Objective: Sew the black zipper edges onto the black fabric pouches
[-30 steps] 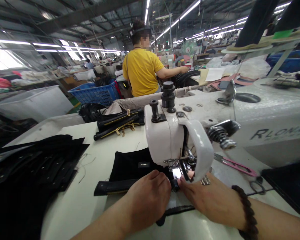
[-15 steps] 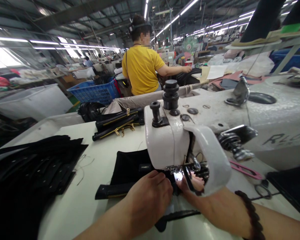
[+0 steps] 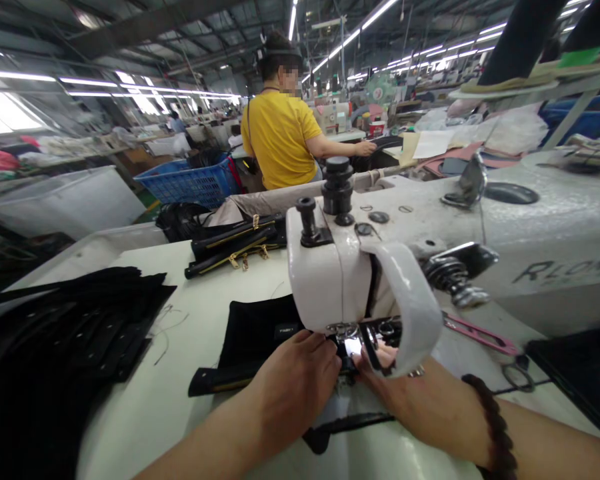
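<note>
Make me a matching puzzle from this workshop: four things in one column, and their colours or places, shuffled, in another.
Column one:
1. Left hand
2. Sewing machine, nearest
3. Snips
4. Bracelet

Column two:
A. Pink
B. Dark, beaded
C. On the black piece
D. White

Pairs: 1-C, 2-D, 3-A, 4-B

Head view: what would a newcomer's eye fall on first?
Probably the white sewing machine, large at center-right, with the left hand and right hand close to its brightly lit needle area, beside the black fabric. Next, perhaps the yellow shirt of a person beyond the machine, at upper center. Gold zipper pulls also glint left of the machine's head.
</note>
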### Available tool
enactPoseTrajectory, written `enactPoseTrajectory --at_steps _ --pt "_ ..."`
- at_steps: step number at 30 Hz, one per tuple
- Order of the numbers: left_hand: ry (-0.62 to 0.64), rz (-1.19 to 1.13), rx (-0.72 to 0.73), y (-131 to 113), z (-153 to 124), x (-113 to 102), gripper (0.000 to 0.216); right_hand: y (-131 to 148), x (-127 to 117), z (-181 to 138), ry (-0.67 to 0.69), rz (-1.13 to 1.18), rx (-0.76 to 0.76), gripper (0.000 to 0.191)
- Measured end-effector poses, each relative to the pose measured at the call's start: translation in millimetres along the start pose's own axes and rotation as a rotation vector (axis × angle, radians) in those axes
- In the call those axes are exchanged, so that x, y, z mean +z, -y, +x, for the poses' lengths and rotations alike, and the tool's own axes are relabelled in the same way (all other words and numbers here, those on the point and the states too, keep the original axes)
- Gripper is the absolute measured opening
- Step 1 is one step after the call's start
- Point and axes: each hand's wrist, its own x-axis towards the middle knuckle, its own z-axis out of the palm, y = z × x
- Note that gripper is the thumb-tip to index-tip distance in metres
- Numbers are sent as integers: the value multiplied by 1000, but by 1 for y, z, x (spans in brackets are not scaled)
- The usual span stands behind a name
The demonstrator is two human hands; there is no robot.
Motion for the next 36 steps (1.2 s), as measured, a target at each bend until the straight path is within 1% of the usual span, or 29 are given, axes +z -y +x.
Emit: enactPoseTrajectory --at_steps 3,8,12,16,18,22,24,30,34,36 --pt "-8 -7 -8 -1 0 2 11 0 -1 0 44 68 29 30" --pt "-2 0 -35 -1 1 3 13 1 2 -1 24 -19 49 31" --pt "39 22 4 -1 2 2 13 2 4 0 -45 -73 82 32" --pt "-18 64 -31 -3 2 3 18 1 4 0 -136 -75 103 34" --pt "-26 70 -30 -4 2 4 19 0 5 1 -174 -69 109 36" --pt "28 94 -39 -6 2 5 18 -2 8 3 -209 -45 108 41" --pt "48 97 -47 -6 2 6 18 -2 10 3 -201 -40 123 42" --pt "37 72 -30 -6 2 6 20 -2 10 3 -76 -35 195 40" --pt "70 91 -62 -7 2 5 20 -3 12 3 -53 -11 192 39" --pt "66 99 -65 -7 2 7 21 -3 12 3 -41 4 203 39"
